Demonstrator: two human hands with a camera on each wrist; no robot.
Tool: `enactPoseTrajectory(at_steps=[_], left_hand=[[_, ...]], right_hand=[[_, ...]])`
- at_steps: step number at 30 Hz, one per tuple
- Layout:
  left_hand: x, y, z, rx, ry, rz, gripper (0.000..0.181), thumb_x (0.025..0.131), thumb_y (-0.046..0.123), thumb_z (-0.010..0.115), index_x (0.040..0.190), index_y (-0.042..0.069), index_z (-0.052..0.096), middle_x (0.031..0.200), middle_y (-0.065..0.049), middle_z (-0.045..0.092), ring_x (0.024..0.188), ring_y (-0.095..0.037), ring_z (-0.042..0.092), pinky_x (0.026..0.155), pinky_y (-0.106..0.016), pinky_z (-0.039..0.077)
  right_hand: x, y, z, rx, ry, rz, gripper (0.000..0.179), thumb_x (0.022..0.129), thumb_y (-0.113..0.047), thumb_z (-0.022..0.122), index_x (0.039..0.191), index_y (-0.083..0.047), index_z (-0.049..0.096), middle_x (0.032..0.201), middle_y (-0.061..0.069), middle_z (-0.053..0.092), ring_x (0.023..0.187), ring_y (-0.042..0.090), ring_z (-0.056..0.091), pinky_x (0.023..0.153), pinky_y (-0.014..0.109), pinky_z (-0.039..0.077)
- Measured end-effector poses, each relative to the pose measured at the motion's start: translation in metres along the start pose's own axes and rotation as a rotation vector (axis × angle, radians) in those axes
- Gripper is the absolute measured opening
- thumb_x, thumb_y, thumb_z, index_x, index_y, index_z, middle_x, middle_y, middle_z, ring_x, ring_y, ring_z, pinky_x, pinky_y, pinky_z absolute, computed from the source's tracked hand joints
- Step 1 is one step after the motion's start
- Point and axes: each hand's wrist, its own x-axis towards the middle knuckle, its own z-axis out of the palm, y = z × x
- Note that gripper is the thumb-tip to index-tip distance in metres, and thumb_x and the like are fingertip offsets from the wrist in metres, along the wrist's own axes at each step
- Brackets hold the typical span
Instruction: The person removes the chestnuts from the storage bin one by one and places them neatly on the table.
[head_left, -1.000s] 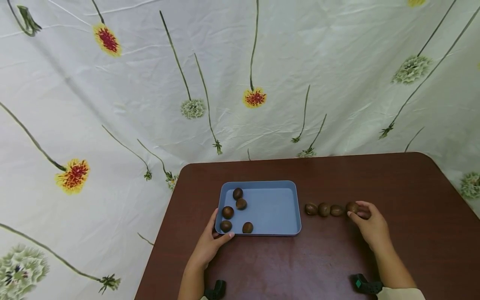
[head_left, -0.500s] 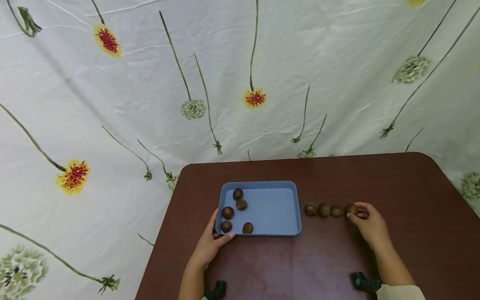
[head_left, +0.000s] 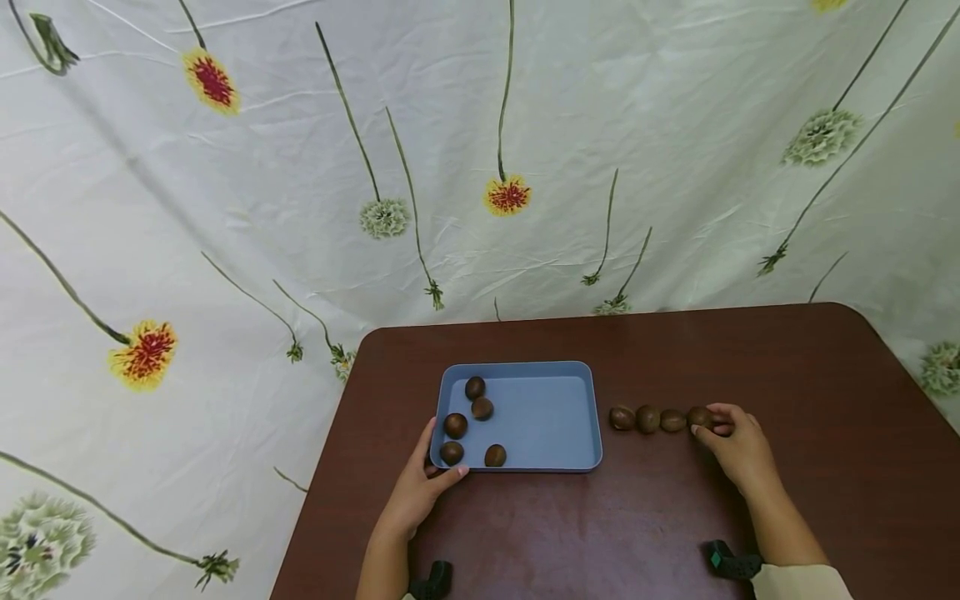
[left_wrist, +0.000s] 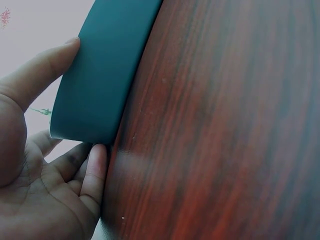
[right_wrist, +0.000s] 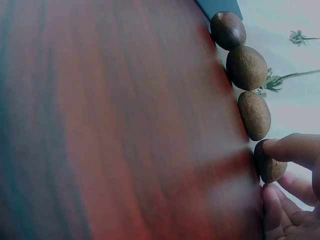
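Note:
A blue tray (head_left: 532,417) lies on the table, with several dark brown passion fruit (head_left: 482,408) inside, mostly toward its left side. My left hand (head_left: 422,483) holds the tray's near left corner, thumb on the front rim and fingers around the left side. To the right of the tray, several more passion fruit (head_left: 648,419) stand in a row. At the row's right end, my right hand (head_left: 738,450) pinches a passion fruit (right_wrist: 271,162) with its thumb and fingers. In the right wrist view its skin looks wrinkled, and a narrow gap shows between it and its neighbour (right_wrist: 254,116).
The dark reddish-brown table (head_left: 825,375) has rounded far corners. A white cloth (head_left: 450,125) printed with flowers hangs behind it. Dark wrist devices (head_left: 733,562) are worn on both arms.
My right hand has moved slightly left with its passion fruit, closing most of the space to the row. The left hand and the tray have stayed in place.

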Motion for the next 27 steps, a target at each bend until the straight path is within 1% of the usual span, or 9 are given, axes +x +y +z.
enactPoseTrajectory(at_steps=[10,14,21,24,27], left_hand=[[-0.001,0.0,0.0,0.003,0.002,-0.001,0.102,0.087,0.037,0.081,0.162,0.041,0.012,0.16,-0.017,0.036,0.123,-0.032,0.062,0.09,-0.046,0.055],[-0.001,0.0,-0.001,0.0,0.0,0.001,0.102,0.087,0.038,0.081,0.162,0.041,0.012,0.16,-0.016,0.037,0.123,-0.031,0.062,0.09,-0.046,0.055],[-0.001,-0.001,0.0,-0.004,0.0,0.008,0.102,0.087,0.037,0.081,0.161,0.043,0.013,0.157,-0.015,0.041,0.121,-0.03,0.064,0.09,-0.046,0.055],[-0.001,-0.001,0.0,-0.006,-0.004,0.007,0.101,0.087,0.037,0.081,0.162,0.042,0.013,0.158,-0.015,0.04,0.122,-0.03,0.063,0.09,-0.047,0.055],[-0.001,-0.001,-0.001,-0.008,-0.005,0.007,0.101,0.087,0.036,0.081,0.162,0.042,0.013,0.159,-0.015,0.039,0.122,-0.031,0.063,0.09,-0.047,0.055]], right_hand=[[0.0,0.001,0.001,-0.011,0.027,-0.006,0.064,0.099,-0.038,0.065,0.14,0.007,0.044,0.131,0.029,0.049,0.115,0.041,0.054,0.078,0.031,0.045],[-0.001,0.001,0.001,-0.007,0.026,-0.006,0.064,0.098,-0.037,0.065,0.139,0.007,0.044,0.132,0.029,0.048,0.116,0.041,0.054,0.081,0.036,0.047],[-0.006,0.0,0.0,0.035,-0.001,0.016,0.071,0.1,-0.043,0.062,0.146,0.006,0.038,0.138,0.03,0.043,0.123,0.043,0.049,0.09,0.049,0.048],[-0.007,0.0,0.001,0.072,0.005,0.02,0.073,0.101,-0.045,0.059,0.148,0.005,0.036,0.142,0.03,0.04,0.125,0.044,0.047,0.092,0.052,0.047],[-0.01,0.0,0.002,0.11,0.023,0.02,0.071,0.102,-0.045,0.057,0.149,0.004,0.036,0.145,0.031,0.037,0.127,0.044,0.046,0.092,0.049,0.047]])
